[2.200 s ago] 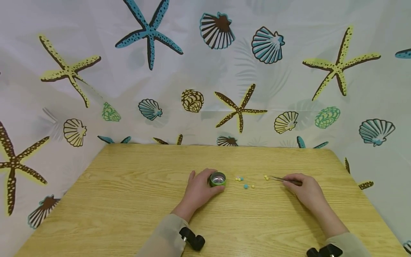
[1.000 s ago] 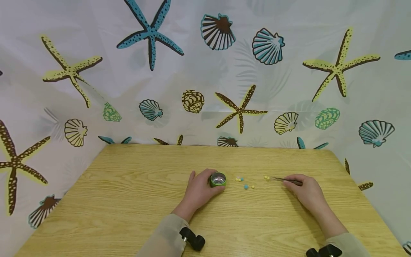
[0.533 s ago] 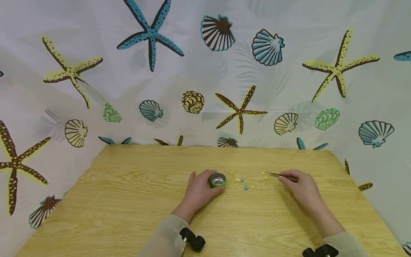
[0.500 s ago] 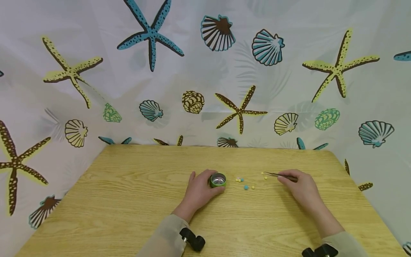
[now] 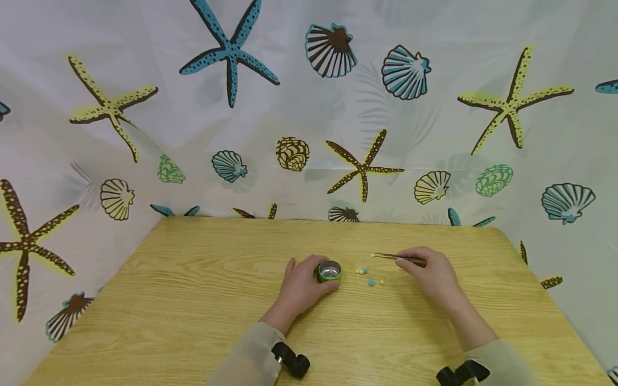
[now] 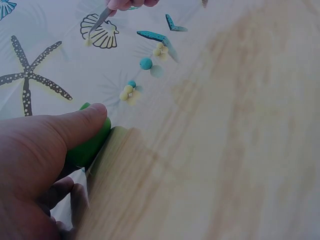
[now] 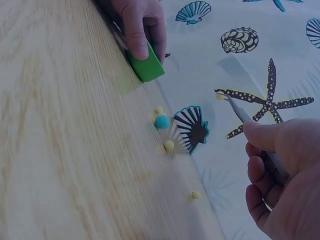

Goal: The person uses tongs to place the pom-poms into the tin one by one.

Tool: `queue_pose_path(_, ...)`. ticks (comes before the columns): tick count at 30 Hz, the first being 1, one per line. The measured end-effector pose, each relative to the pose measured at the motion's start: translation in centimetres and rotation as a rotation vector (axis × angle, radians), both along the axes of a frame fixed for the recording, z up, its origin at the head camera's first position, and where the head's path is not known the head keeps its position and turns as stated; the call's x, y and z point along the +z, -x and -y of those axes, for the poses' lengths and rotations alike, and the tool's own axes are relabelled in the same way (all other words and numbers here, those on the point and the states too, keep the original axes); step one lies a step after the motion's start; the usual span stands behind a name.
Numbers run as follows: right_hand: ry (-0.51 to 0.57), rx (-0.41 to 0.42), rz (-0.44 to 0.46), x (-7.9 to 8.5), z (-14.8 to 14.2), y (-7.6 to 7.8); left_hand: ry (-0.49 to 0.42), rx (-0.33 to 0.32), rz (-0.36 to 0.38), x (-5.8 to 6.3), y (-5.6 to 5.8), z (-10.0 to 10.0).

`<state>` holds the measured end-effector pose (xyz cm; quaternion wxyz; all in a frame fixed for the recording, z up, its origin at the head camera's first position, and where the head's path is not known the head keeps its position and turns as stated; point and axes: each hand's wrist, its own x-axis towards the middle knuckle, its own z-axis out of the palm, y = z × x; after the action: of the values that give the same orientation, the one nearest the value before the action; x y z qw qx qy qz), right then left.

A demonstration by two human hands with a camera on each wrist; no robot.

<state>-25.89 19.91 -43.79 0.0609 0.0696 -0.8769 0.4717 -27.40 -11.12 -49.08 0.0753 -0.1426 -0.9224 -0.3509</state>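
My left hand (image 5: 301, 287) holds a small round green tin (image 5: 330, 275), its shiny metal inside facing up; the left wrist view shows the thumb against its green side (image 6: 92, 147). With thumb and fingers my right hand (image 5: 434, 276) pinches slim metal tweezers (image 5: 392, 257). At their tips is a small yellow bead (image 7: 220, 96), raised above the table to the right of the tin. Between the hands lie a cluster of yellow and blue beads (image 5: 361, 272), a larger blue bead (image 5: 371, 282) and a yellow bead (image 5: 382, 282).
Another yellow bead (image 7: 195, 195) lies on the table near the right hand, which partly covers it in the head view. The wooden table (image 5: 193, 300) ends at a white cloth (image 5: 289, 107) printed with starfish and shells, hanging behind and at both sides.
The right hand has lifted a yellow bead with the tweezers from the right-hand pair and carried it left toward the tin. The left hand and the tin have stayed in place.
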Motion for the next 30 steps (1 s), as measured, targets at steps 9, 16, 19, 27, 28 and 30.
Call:
queue_pose_path(9,0.018,0.031,-0.004,0.3,2.5,0.2,-0.005,-0.002,0.006,0.1,-0.1,0.0)
queue_pose_path(16,0.033,0.055,-0.022,0.6,4.3,0.2,-0.007,-0.001,0.01,0.0,0.0,0.0)
queue_pose_path(19,0.04,0.062,-0.022,0.5,5.0,0.2,0.001,-0.005,0.006,-0.1,0.0,0.0)
queue_pose_path(27,0.049,0.079,-0.004,-0.2,6.6,0.1,-0.003,-0.007,0.004,-0.1,0.1,0.0)
queue_pose_path(28,0.049,0.081,-0.001,-0.3,6.7,0.1,-0.003,-0.005,0.005,-0.1,0.1,0.1)
queue_pose_path(30,0.048,0.079,0.005,-0.5,6.9,0.1,-0.001,-0.002,0.004,-0.1,0.0,0.1)
